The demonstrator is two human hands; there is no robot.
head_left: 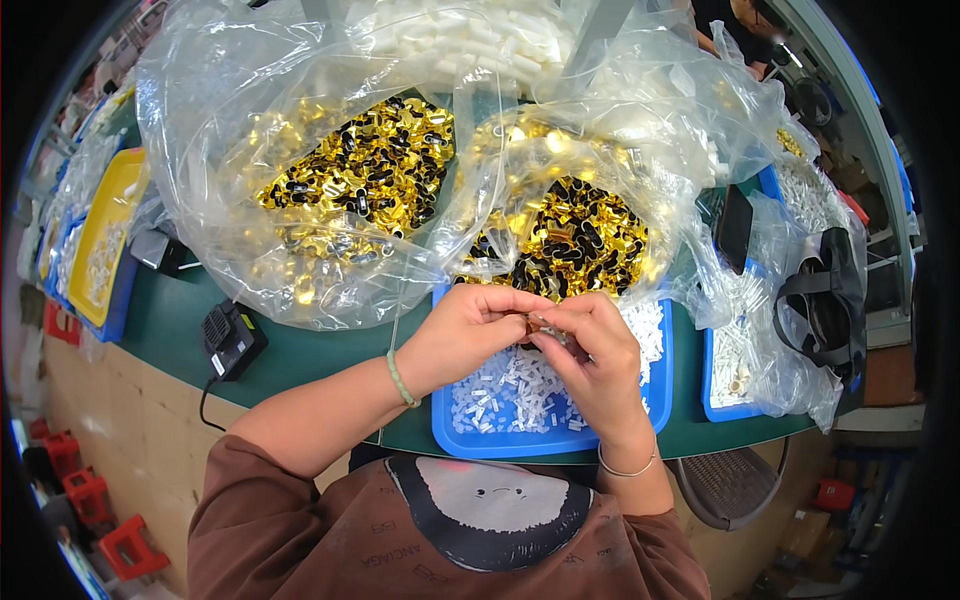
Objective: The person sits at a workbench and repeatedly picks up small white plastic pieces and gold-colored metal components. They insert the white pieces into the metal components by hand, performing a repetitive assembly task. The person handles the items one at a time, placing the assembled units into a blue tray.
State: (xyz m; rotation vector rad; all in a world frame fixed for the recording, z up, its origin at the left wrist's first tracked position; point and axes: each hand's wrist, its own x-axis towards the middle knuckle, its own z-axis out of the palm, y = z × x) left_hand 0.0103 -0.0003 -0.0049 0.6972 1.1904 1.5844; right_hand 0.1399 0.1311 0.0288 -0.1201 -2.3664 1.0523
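Note:
Over a blue tray (550, 447) of small white plastic pieces (520, 392), my two hands meet at the fingertips. My left hand (470, 325) pinches one side of a small copper-coloured part (540, 326). On its other side, the thumb and fingers of my right hand (605, 350) are closed on the same part. My fingers cover most of it, so its exact kind does not show. Just beyond my hands lies an open clear bag of shiny gold and black parts (570, 240). A second clear bag of similar gold and black parts (370, 170) lies to the left.
White cylinders (470, 45) fill plastic at the back. At right are a phone (734, 228), another blue tray (730, 405) with white pieces and a dark bag (825, 305). A black power adapter (232, 338) and yellow tray (118, 205) sit left. Another person (735, 25) is far right.

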